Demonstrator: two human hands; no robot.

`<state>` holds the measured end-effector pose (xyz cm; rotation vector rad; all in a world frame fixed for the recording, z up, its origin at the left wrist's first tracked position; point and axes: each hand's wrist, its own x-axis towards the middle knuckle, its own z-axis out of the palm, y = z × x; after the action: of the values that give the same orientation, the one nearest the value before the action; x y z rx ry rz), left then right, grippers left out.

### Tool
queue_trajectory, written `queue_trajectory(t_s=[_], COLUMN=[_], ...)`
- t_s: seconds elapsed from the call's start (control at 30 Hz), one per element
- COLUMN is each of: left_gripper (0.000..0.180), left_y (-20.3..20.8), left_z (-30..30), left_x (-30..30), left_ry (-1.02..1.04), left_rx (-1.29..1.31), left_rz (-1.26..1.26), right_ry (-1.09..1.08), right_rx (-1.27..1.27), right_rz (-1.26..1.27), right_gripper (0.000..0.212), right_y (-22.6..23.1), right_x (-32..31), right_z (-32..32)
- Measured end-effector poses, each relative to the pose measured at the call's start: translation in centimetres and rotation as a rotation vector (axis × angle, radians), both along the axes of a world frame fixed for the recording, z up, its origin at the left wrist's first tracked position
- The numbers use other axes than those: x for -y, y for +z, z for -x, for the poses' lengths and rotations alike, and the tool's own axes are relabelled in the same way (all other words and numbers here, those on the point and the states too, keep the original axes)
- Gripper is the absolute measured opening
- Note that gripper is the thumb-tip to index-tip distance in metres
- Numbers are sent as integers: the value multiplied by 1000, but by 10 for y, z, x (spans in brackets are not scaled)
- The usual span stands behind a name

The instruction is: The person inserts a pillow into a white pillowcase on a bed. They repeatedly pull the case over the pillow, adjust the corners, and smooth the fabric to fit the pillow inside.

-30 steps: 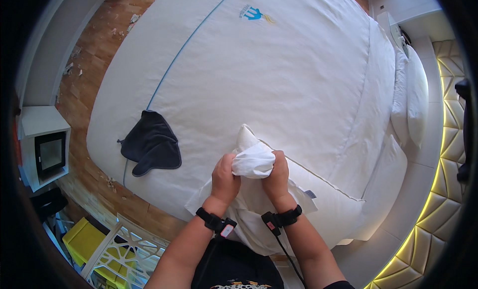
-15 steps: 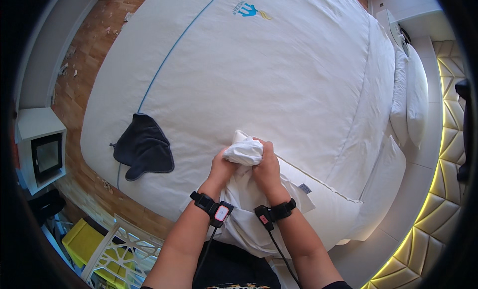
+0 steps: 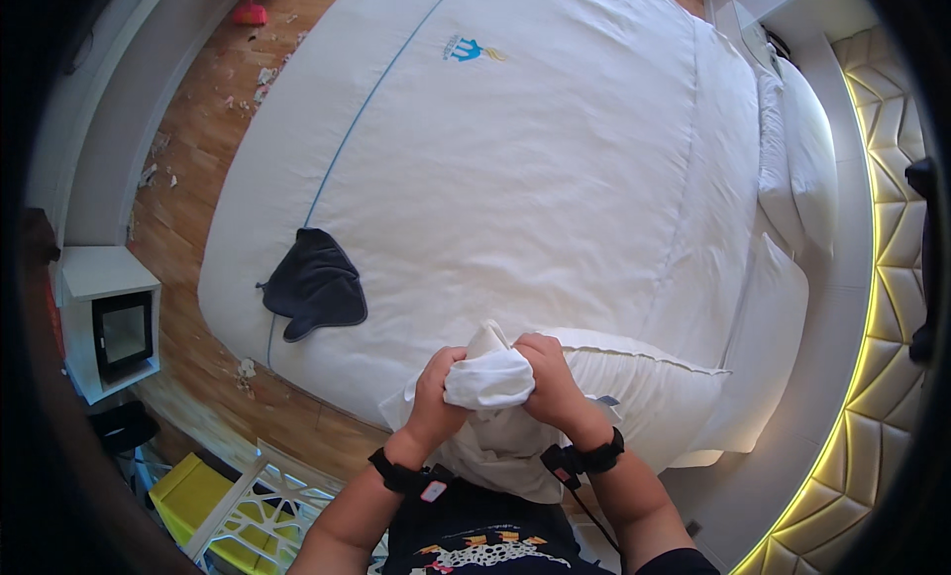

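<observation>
White bed behind both hands, tight on bunched cloth.

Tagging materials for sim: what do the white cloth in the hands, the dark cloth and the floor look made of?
White cloth: likely cotton or a blend, matte; soft, bunched folds.
Dark cloth: possibly fleece or towelling, matte; soft creases, no shine.
Floor: wood or laminate, can't tell which, slight sheen; brown plank pattern.

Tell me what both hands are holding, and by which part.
The left hand and right hand hold a loose white fabric cloth by its bunched part, one on each side; whether they also grip the plump white pillow cannot be told.
</observation>
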<state>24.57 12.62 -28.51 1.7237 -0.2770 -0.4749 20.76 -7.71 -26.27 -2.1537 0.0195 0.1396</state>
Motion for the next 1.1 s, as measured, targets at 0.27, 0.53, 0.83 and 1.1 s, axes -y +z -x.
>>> queue_trajectory(t_s=[0.27,0.53,0.83,1.1], left_gripper=[28,26,27,30], left_y=[87,151,154,177], left_z=[41,64,97,120], left_x=[16,20,27,34], left_ry=[-41,-305,-194,-383], left_rx=[36,-239,-334,-348], left_rz=[92,305,123,274], right_ry=[-219,-152,-192,-287], right_rx=[207,23,-203,-427], right_rz=[13,-313,-701,-734], right_gripper=[31,22,22,25], right_y=[109,158,145,126], right_x=[6,37,51,60], right_z=[55,76,119,116])
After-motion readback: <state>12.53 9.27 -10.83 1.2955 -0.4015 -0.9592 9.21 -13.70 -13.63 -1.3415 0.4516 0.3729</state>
